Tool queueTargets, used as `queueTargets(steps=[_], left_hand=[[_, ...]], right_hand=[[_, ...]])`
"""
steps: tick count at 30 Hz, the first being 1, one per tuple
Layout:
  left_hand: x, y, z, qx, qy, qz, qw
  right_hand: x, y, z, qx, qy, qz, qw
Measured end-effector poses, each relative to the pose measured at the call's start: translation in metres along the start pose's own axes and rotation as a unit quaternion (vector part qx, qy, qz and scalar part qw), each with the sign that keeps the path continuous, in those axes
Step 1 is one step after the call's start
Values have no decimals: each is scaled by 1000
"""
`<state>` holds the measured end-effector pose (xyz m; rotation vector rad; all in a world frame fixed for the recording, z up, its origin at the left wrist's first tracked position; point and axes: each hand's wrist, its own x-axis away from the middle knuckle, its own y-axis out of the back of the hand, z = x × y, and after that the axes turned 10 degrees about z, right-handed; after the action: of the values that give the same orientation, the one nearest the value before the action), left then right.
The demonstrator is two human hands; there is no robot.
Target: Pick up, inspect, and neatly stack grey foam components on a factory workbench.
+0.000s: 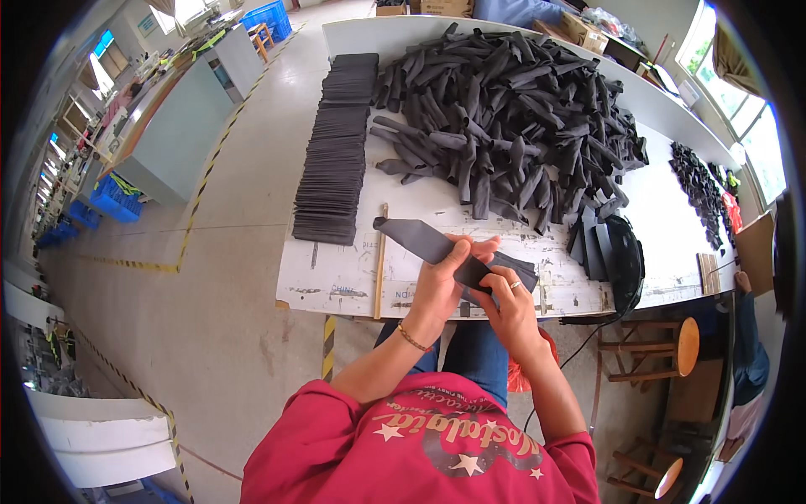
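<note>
Both my hands meet over the near edge of the white table. Between them is a dark grey fabric strip, its folded, pointed end reaching out to the left. My left hand pinches the strip between thumb and fingers. The fingertips of my right hand press on the same strip at its right end. Just beyond my right fingers, more flat grey pieces show, partly hidden by the hand. Whether they lie on the table or are held too, I cannot tell.
A large heap of grey fabric strips covers the table's far middle, beside a long neat row of stacked pieces. A wooden stick lies near the front edge. To the right are a black device, wooden stools and another person.
</note>
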<state>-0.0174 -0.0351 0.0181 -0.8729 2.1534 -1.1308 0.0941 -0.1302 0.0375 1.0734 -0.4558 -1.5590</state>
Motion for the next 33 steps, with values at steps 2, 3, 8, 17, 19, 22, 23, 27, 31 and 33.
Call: queueTargets(steps=[2,3,8,17,19,22,23,27,31,33], left_hand=[[1,0,6,4,7,-2,1000],[1,1,8,8,13,-5,1000],[5,5,12,-14,8,23,1000],[7,1,-14,-45,-22,-57,997],[8,9,-15,-92,11,-12,996],[13,-5,-27,-199,76,78,974],[14,-5,-29,-202,99,110,968],[19,-11,-35,-266,181,170,931],[22,-13,-33,-284,229,210,907],[21,-12,-33,-294,246,229,895]], right_hand=[[-4,-3,0,-24,24,-11,999],[-5,-5,0,-23,25,-11,999],[-10,-12,2,-49,29,-33,998],[4,-14,16,-85,-52,12,995],[2,-1,22,-24,-13,-7,1000],[-8,34,13,-61,-81,-92,991],[-17,49,19,-94,-72,-91,989],[-51,73,27,-134,-62,-54,988],[-63,80,6,-255,-160,157,941],[-62,80,-8,-300,-165,193,920]])
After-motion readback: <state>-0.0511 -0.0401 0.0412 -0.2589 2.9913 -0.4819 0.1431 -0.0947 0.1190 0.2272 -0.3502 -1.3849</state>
